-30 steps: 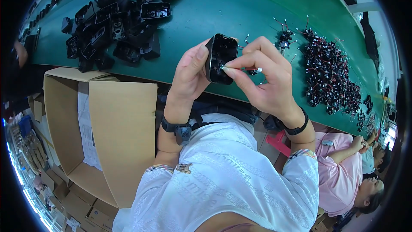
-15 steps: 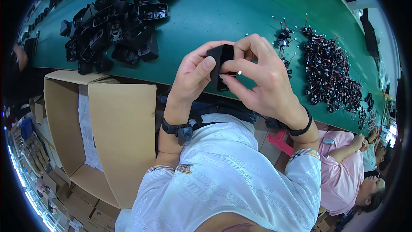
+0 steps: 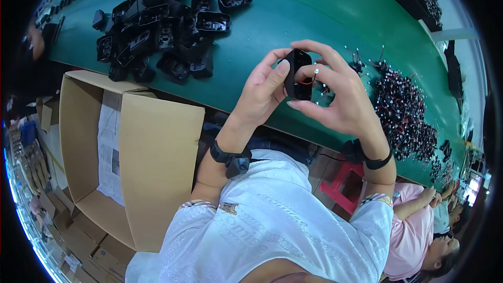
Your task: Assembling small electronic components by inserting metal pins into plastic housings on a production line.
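A black plastic housing (image 3: pixel 291 85) is held up above the green table's front edge, its open side facing right. My left hand (image 3: pixel 262 90) is closed around its left side, thumb on the outer wall. From the other side my right hand (image 3: pixel 343 86) curves over the housing. One finger is bent into its opening, another lies at the top end, and the thumb is by the bottom end. A thin red wire with a small white connector (image 3: pixel 316 72) sticks out beside the bent finger. What lies inside is mostly hidden by my fingers.
Similar black housings (image 3: pixel 165 36) are heaped on the green table (image 3: pixel 283 21) at left. A pile of small wired parts (image 3: pixel 401 110) lies at right. An open cardboard box (image 3: pixel 162 173) stands before the table. A red stool (image 3: pixel 340 191) and a co-worker in pink (image 3: pixel 411 230) are at right.
Both hands and the housing appear further right in the picture, as does the heap. My right thumb and fingers have spread from a pinch at the wire to a wider hold about the housing.
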The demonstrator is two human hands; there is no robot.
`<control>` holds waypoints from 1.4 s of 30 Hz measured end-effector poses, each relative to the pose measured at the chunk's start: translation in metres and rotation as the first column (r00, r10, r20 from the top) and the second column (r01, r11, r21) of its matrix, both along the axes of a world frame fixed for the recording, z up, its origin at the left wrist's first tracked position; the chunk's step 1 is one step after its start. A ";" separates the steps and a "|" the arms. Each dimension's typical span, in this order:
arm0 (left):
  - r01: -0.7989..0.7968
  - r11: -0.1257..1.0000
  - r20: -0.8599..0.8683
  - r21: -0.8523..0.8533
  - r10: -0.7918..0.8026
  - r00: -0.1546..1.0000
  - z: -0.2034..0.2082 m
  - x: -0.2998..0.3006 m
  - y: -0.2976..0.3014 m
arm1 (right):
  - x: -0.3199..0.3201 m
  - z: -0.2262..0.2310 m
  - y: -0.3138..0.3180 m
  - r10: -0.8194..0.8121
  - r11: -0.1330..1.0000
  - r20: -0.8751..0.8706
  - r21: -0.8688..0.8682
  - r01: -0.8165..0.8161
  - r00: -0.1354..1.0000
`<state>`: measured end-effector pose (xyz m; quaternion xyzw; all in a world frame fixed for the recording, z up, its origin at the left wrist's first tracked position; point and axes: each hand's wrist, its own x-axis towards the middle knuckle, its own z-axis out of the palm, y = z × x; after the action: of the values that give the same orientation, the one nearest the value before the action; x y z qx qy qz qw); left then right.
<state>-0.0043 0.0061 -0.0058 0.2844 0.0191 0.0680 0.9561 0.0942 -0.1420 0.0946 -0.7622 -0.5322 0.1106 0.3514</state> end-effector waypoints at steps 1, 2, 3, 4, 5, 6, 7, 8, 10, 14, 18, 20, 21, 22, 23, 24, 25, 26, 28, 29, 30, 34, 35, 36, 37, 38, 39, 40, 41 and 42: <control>0.013 1.000 -0.007 0.025 -0.013 1.000 0.001 0.000 0.003 | 0.005 0.002 0.003 0.017 0.999 -0.148 -0.046 -0.024 0.989; -0.012 0.998 -0.078 0.060 0.017 0.997 0.013 0.000 0.005 | 0.011 0.004 0.006 0.044 0.996 -0.133 -0.068 -0.053 0.990; -0.023 0.998 -0.067 0.063 0.027 0.997 0.015 0.001 0.009 | 0.019 0.004 0.010 0.054 0.996 -0.122 -0.066 -0.063 0.991; -0.104 0.923 -0.091 0.369 0.148 0.985 0.017 0.000 0.015 | 0.028 0.001 0.015 0.069 0.997 0.016 -0.031 -0.069 0.997; -0.154 0.754 -0.081 0.639 0.265 0.961 0.018 0.002 0.019 | 0.041 -0.005 0.020 0.072 0.997 0.150 0.003 -0.073 0.986; -0.298 0.511 0.019 0.806 0.481 0.876 0.022 0.006 0.024 | 0.059 -0.010 0.027 0.006 1.000 0.322 0.021 -0.013 0.947; -0.382 0.213 0.169 0.899 0.637 0.752 0.024 0.013 0.032 | 0.085 -0.018 0.033 -0.029 1.000 0.416 0.019 0.023 0.909; -0.330 -0.027 0.264 0.944 0.663 0.700 0.025 0.019 0.044 | 0.110 -0.023 0.041 -0.054 0.998 0.480 -0.013 0.069 0.875; -0.161 -0.249 0.289 0.955 0.666 0.688 0.029 0.032 0.069 | 0.163 -0.037 0.057 -0.127 0.980 0.512 -0.068 0.188 0.850; 0.336 -0.242 -0.105 0.910 0.652 0.751 0.050 0.071 0.080 | 0.236 -0.070 0.075 -0.180 0.965 0.522 -0.071 0.252 0.834; 0.426 -0.208 -0.172 0.881 0.697 0.696 0.035 0.087 0.087 | 0.237 -0.072 0.108 -0.197 0.939 0.552 -0.132 0.318 0.810; 0.437 -0.192 -0.188 0.879 0.703 0.686 0.031 0.090 0.092 | 0.238 -0.071 0.116 -0.193 0.933 0.570 -0.145 0.329 0.799; 0.455 -0.167 -0.216 0.875 0.706 0.674 0.029 0.091 0.094 | 0.239 -0.072 0.118 -0.184 0.933 0.556 -0.160 0.322 0.811; 0.451 -0.173 -0.209 0.876 0.706 0.677 0.027 0.091 0.094 | 0.239 -0.072 0.120 -0.175 0.933 0.542 -0.175 0.315 0.822; 0.445 -0.159 -0.210 0.881 0.711 0.671 0.027 0.090 0.092 | 0.239 -0.074 0.121 -0.179 0.933 0.543 -0.171 0.317 0.820; 0.438 -0.146 -0.211 0.887 0.716 0.665 0.027 0.088 0.091 | 0.239 -0.076 0.122 -0.180 0.931 0.549 -0.174 0.322 0.816; 0.436 -0.150 -0.207 0.887 0.715 0.668 0.028 0.087 0.088 | 0.240 -0.077 0.122 -0.180 0.928 0.556 -0.178 0.327 0.812; 0.412 -0.167 -0.183 0.896 0.706 0.685 0.029 0.085 0.085 | 0.240 -0.076 0.122 -0.182 0.928 0.555 -0.175 0.328 0.812; 0.321 -0.213 -0.108 0.923 0.658 0.745 0.025 0.079 0.078 | 0.239 -0.075 0.118 -0.173 0.931 0.557 -0.176 0.319 0.812; 0.323 -0.214 -0.111 0.922 0.652 0.750 0.024 0.076 0.075 | 0.238 -0.074 0.114 -0.178 0.929 0.554 -0.178 0.325 0.813; 0.314 -0.223 -0.114 0.923 0.619 0.777 0.023 0.072 0.071 | 0.237 -0.073 0.109 -0.185 0.950 0.605 -0.091 0.298 0.774; 0.206 -0.214 -0.052 0.955 0.563 0.825 0.008 0.050 0.056 | 0.212 -0.039 0.073 -0.166 0.980 0.622 0.017 0.199 0.765; 0.157 -0.190 -0.030 0.969 0.542 0.840 0.003 0.040 0.053 | 0.197 -0.022 0.060 -0.162 0.979 0.611 -0.001 0.205 0.775; 0.141 -0.144 -0.047 0.979 0.517 0.855 0.005 0.032 0.048 | 0.178 -0.002 0.043 -0.081 0.989 0.514 -0.066 0.133 0.854; 0.155 -0.132 -0.069 0.979 0.501 0.863 0.004 0.022 0.044 | 0.160 0.011 0.026 -0.006 0.992 0.405 -0.115 0.058 0.914; 0.038 -0.224 0.079 0.974 0.490 0.868 0.002 0.011 0.043 | 0.142 0.017 0.011 -0.015 0.989 0.393 -0.131 0.072 0.919; -0.087 -0.311 0.230 0.946 0.459 0.858 0.000 0.005 0.044 | 0.124 0.024 -0.005 0.049 0.981 0.321 -0.194 0.015 0.946; -0.117 -0.322 0.264 0.939 0.463 0.846 -0.004 0.001 0.044 | 0.108 0.026 -0.018 0.115 0.967 0.241 -0.249 -0.053 0.964; -0.117 -0.309 0.254 0.944 0.449 0.857 -0.002 0.002 0.041 | 0.095 0.022 -0.031 0.137 0.940 0.226 -0.337 -0.055 0.964; -0.180 -0.350 0.324 0.919 0.413 0.851 0.002 0.005 0.041 | 0.082 0.016 -0.039 0.121 0.933 0.225 -0.358 -0.033 0.967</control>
<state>0.0003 0.0470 -0.0038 0.9050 0.1040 0.2831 0.2999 0.1760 -0.1806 0.1106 -0.7988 -0.5727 0.1233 0.1368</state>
